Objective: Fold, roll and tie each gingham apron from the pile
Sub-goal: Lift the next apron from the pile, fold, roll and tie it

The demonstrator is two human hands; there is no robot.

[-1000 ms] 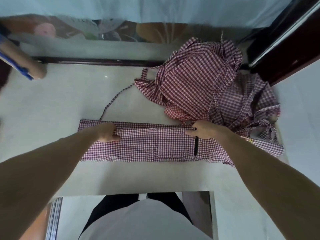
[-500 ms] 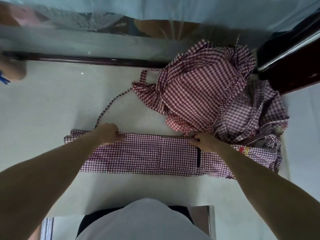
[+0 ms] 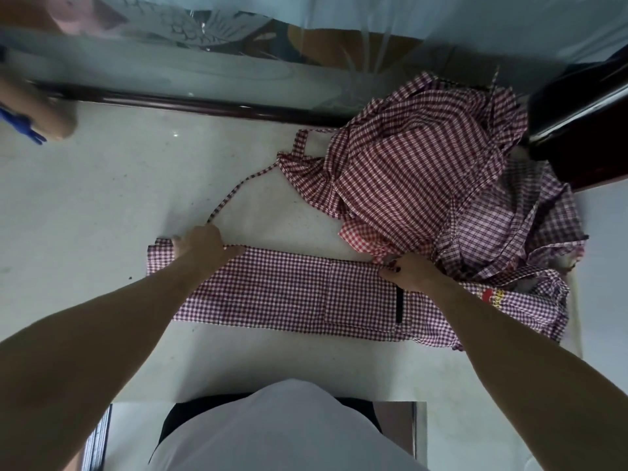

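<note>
- Gingham apron (image 3: 289,294), folded into a long flat band, lies across the white table (image 3: 102,205), running left to right in front of me.
- My left hand (image 3: 200,246) rests on the band's far edge near its left end; I cannot tell whether the fingers pinch the cloth or only press it.
- My right hand (image 3: 407,270) pinches the far edge toward the right end, just above a black vertical strip (image 3: 399,305) on the fabric.
- A thin tie strap (image 3: 238,192) trails from beside my left hand up to the pile (image 3: 441,171) of crumpled aprons at far right.
- A red and yellow printed mark (image 3: 492,295) shows beside my right forearm; too small to read.
</note>
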